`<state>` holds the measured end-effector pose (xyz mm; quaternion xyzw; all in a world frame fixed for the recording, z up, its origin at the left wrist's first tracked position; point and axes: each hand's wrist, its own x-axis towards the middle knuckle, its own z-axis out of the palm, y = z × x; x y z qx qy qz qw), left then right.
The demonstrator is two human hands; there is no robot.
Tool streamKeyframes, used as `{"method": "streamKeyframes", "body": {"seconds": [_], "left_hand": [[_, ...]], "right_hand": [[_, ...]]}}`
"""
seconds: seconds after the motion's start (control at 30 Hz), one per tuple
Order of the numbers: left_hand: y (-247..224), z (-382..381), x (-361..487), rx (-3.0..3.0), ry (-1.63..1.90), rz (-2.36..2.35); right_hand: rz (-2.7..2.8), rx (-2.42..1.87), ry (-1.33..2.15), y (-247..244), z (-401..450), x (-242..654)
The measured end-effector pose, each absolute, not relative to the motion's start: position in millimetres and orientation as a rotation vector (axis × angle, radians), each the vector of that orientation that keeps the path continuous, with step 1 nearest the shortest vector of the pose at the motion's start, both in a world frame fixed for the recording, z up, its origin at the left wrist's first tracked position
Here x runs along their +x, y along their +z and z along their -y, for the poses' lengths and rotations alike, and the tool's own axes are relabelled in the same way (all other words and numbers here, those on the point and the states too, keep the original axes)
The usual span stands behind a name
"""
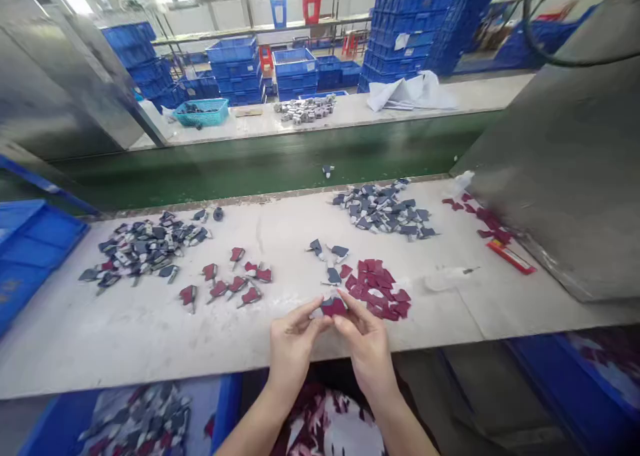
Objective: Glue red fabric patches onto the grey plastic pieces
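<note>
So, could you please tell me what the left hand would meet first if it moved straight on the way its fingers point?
Beyond the maroon-and-grey piece it holds, the left hand would probably first meet the right hand, though depth is unclear.

Factory workshop: stacked blue crates (413, 26), green conveyor belt (240, 166), piled small parts (383, 211).

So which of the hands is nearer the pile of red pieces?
The right. The right hand is just on the near side of the red pile; the left hand is farther off, to its left.
</note>
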<state>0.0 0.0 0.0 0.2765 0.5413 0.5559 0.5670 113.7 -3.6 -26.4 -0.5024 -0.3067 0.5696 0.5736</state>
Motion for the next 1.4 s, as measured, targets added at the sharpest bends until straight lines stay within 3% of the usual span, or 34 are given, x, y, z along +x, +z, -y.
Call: {"method": "streamKeyframes", "body": {"seconds": [0.1,0.2,0.4,0.47,0.73,0.87,1.13,1.27,1.4], "left_hand": [[-3,-1,-4,0.721,1.277,-1.339],[-4,-5,-19,0.863,1.239,-1.473],[4,-18,-99,1.130,1.329,-1.999],[9,-22,-128,1.215,1.249,-2.162],[74,-72,-155,1.761,0.261,-2.544],[87,-154,-117,2.033,0.335,-2.444],[26,-335,-32,2.075,0.175,-2.221],[14,-365,-23,2.048,0.254,-2.193],[21,-351,-27,2.105,0.348,-2.029]], "right_hand": [[0.848,-1.159,1.393,-28,0,112],[1.126,-1.227,1.178,-30,0,120],[1.217,-1.451,-0.230,-48,-4,182],[1.152,-1.518,-0.433,-55,-8,205],[1.228,-1.781,-0.125,-79,-27,237],[1.319,-1.764,-0.145,-93,-35,240],[1.195,-1.707,-0.323,-94,-28,237],[0.986,-1.609,-0.470,-88,-28,230],[0.950,-1.503,-0.384,-85,-22,229]]}}
